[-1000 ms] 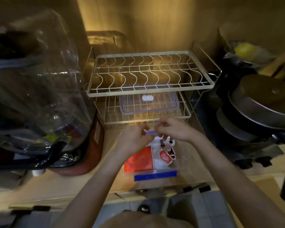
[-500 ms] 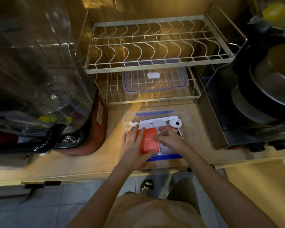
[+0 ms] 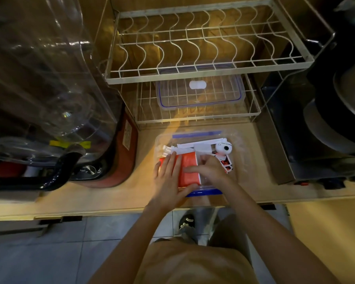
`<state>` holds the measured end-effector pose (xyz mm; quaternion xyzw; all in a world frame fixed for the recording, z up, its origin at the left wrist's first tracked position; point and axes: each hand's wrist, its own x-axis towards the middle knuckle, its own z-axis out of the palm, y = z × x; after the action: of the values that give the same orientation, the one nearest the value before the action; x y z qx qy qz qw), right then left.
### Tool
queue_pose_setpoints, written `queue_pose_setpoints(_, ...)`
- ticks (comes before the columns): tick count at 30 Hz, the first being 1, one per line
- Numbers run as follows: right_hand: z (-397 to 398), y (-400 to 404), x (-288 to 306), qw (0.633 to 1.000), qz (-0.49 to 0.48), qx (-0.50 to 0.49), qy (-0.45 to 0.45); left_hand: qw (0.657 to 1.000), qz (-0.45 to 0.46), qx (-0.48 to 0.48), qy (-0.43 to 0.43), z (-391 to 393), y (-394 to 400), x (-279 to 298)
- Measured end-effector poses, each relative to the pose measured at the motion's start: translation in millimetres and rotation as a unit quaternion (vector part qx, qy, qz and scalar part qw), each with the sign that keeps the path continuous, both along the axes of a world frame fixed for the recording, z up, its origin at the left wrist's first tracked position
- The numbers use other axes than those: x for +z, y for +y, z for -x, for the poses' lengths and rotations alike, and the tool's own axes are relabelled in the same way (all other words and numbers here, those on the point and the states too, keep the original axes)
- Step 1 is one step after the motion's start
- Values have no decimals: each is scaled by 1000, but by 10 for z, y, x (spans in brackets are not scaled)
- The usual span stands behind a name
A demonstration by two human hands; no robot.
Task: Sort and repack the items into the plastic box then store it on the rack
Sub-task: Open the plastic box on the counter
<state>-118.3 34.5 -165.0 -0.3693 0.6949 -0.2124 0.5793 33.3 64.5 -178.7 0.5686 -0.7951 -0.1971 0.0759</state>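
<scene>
Wooden surface, frame centre: one clear plastic box, one red packet inside. Left hand flat, fingers straight, pressing packet; right hand curled, grasp unclear. Two-tier wire rack above, one clear lid.

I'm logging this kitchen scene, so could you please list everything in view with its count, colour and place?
plastic box: one, clear with blue clips, on the counter before the rack
red packet: one, red, in the box
white papers: several, white, at the box's far side
round white item: one, white with a black spot, at the box's right
lid: one, clear with blue edge, on the rack's lower shelf
rack: one, white wire, two-tiered, upper tier bare
water bottle: one, clear, left
pans: several, dark, right
left hand: flat on the red packet
right hand: in the box
</scene>
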Motion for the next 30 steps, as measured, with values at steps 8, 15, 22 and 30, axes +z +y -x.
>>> queue_pose_setpoints(8,491,-48,497,970,187,-154,-24,999,-3,12,-39,-175,-140,-4)
queue_pose_setpoints(15,1205,-87,1125,935,296,-162,106,998,-6,11,-62,-183,-212,123)
queue_pose_setpoints(22,1497,-234,1145,895,226,123,364,997,-71,-38,9,204,-83,211)
queue_pose_setpoints(30,1439,-503,641,913,60,272,296,986,-104,-40,-120,104,-110,150)
